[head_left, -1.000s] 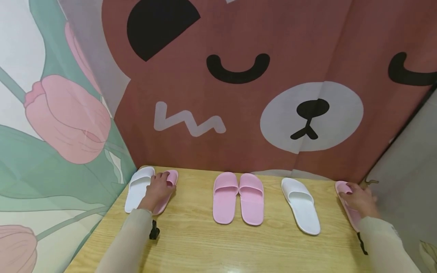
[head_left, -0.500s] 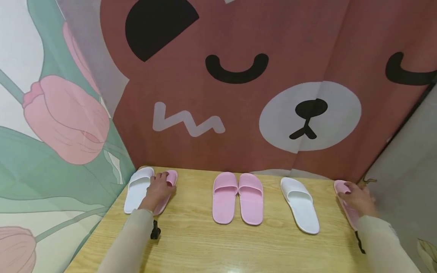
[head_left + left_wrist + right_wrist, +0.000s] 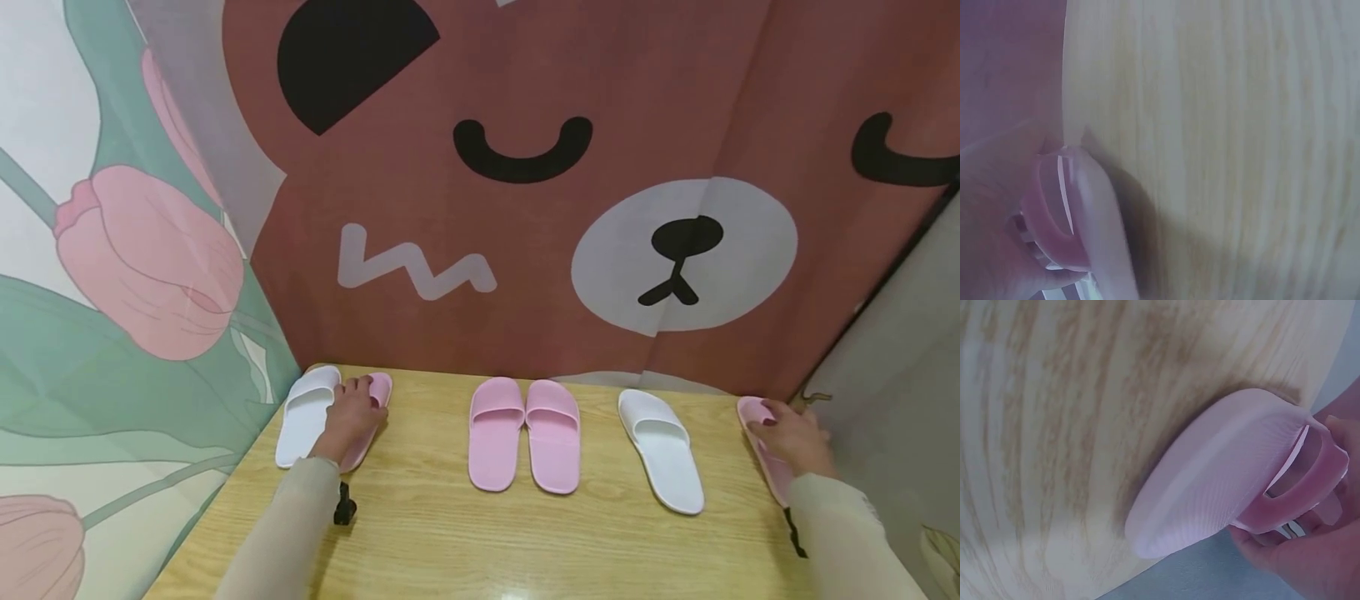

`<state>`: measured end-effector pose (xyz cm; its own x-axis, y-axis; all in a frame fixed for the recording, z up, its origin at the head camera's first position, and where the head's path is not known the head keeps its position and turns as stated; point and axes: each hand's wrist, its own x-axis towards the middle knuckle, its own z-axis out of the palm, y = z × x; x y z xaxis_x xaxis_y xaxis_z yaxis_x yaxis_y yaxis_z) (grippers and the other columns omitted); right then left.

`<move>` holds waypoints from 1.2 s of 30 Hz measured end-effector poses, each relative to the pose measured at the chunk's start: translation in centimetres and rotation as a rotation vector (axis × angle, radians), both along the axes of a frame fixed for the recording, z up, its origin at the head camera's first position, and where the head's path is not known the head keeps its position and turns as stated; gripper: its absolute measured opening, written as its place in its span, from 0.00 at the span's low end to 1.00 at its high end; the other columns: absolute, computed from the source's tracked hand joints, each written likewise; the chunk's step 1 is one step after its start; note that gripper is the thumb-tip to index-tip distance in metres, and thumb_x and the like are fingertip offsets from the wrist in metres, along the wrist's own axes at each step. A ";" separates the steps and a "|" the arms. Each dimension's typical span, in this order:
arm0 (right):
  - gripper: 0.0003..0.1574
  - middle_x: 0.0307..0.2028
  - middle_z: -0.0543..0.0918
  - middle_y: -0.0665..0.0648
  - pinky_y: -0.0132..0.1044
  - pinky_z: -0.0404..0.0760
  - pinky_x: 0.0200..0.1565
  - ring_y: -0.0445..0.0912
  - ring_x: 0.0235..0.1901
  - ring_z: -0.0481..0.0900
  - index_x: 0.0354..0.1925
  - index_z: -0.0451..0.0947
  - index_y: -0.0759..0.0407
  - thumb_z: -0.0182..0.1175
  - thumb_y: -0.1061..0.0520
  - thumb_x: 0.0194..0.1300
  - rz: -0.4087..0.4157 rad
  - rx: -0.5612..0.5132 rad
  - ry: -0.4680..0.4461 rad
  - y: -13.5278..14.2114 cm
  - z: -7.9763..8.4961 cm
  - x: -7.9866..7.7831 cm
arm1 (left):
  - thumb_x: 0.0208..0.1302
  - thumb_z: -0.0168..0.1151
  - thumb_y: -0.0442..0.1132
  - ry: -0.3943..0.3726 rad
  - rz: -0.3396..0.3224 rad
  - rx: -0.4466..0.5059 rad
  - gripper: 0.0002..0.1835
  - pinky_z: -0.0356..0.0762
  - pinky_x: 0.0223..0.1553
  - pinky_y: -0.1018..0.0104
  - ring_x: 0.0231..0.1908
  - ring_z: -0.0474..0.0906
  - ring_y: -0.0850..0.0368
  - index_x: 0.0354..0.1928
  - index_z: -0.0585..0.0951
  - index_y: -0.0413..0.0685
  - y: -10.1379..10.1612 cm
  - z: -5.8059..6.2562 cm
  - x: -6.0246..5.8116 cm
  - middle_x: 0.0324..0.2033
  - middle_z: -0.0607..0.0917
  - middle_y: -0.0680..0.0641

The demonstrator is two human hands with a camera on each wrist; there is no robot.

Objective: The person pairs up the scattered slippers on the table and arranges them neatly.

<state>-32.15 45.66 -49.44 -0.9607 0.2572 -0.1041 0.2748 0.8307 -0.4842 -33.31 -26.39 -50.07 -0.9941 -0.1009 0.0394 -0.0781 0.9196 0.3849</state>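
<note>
At the table's far left, my left hand [image 3: 351, 421] grips a pink slipper [image 3: 381, 388] over its strap, covering much of it. In the left wrist view that slipper [image 3: 1102, 219] has its sole edge close over the wood. My right hand [image 3: 797, 439] holds another pink slipper [image 3: 774, 468] by the strap at the far right. Thumb and fingers wrap the strap of this slipper [image 3: 1204, 472] in the right wrist view. Left of my left hand lies a white slipper [image 3: 302, 429]. A second white slipper [image 3: 672, 471] lies angled, left of my right hand.
Two pink slippers [image 3: 492, 458] lie side by side mid-table, toes toward the bear-printed curtain [image 3: 525, 333]. The wooden table [image 3: 465, 542] meets a tulip-printed wall [image 3: 112, 400] on the left and a grey panel [image 3: 900, 358] on the right.
</note>
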 end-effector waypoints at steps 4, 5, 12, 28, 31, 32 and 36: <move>0.52 0.69 0.38 0.88 0.80 0.58 0.52 0.87 0.60 0.45 0.78 0.46 0.64 0.55 0.38 0.72 -0.039 -0.001 -0.019 0.0 0.0 0.0 | 0.64 0.63 0.47 0.036 0.001 0.000 0.39 0.66 0.55 0.27 0.64 0.59 0.30 0.71 0.62 0.35 0.2 0.0 0.1 0.65 0.66 0.29; 0.53 0.69 0.37 0.87 0.80 0.58 0.52 0.87 0.61 0.44 0.78 0.46 0.64 0.55 0.37 0.72 -0.044 -0.004 -0.025 0.0 0.0 0.0 | 0.64 0.63 0.47 0.047 0.001 -0.002 0.39 0.66 0.56 0.26 0.64 0.59 0.30 0.70 0.63 0.35 0.2 0.0 0.1 0.65 0.66 0.29; 0.55 0.69 0.39 0.88 0.81 0.58 0.53 0.87 0.62 0.45 0.78 0.46 0.64 0.54 0.35 0.72 -0.043 -0.007 0.001 -0.1 0.6 0.5 | 0.65 0.62 0.48 0.094 -0.009 0.010 0.38 0.65 0.56 0.25 0.66 0.56 0.30 0.71 0.62 0.35 0.1 0.3 0.5 0.67 0.65 0.29; 0.51 0.66 0.48 0.89 0.79 0.55 0.55 0.89 0.62 0.44 0.76 0.49 0.68 0.51 0.36 0.73 0.014 0.006 0.097 -1.7 2.6 2.0 | 0.65 0.62 0.50 0.154 -0.023 -0.004 0.38 0.69 0.52 0.28 0.63 0.59 0.30 0.70 0.64 0.34 0.6 1.1 2.0 0.65 0.68 0.29; 0.51 0.66 0.47 0.89 0.79 0.57 0.54 0.89 0.61 0.45 0.76 0.49 0.67 0.51 0.36 0.72 0.008 0.004 0.101 -1.9 2.8 2.2 | 0.65 0.62 0.50 0.170 -0.026 0.000 0.38 0.70 0.52 0.28 0.63 0.60 0.31 0.70 0.64 0.35 0.8 1.3 2.2 0.65 0.68 0.30; 0.51 0.66 0.47 0.89 0.79 0.57 0.54 0.89 0.61 0.45 0.76 0.50 0.67 0.52 0.37 0.72 0.004 0.002 0.103 -2.0 2.9 2.3 | 0.65 0.62 0.50 0.173 -0.028 0.000 0.38 0.69 0.52 0.28 0.63 0.60 0.31 0.70 0.64 0.35 0.8 1.4 2.2 0.65 0.68 0.30; 0.52 0.67 0.45 0.89 0.80 0.58 0.53 0.88 0.61 0.45 0.77 0.49 0.66 0.53 0.36 0.72 -0.016 -0.007 0.090 -2.1 3.3 2.6 | 0.65 0.62 0.49 0.183 -0.035 0.008 0.38 0.69 0.53 0.28 0.64 0.60 0.31 0.71 0.64 0.35 1.0 1.7 2.5 0.66 0.67 0.30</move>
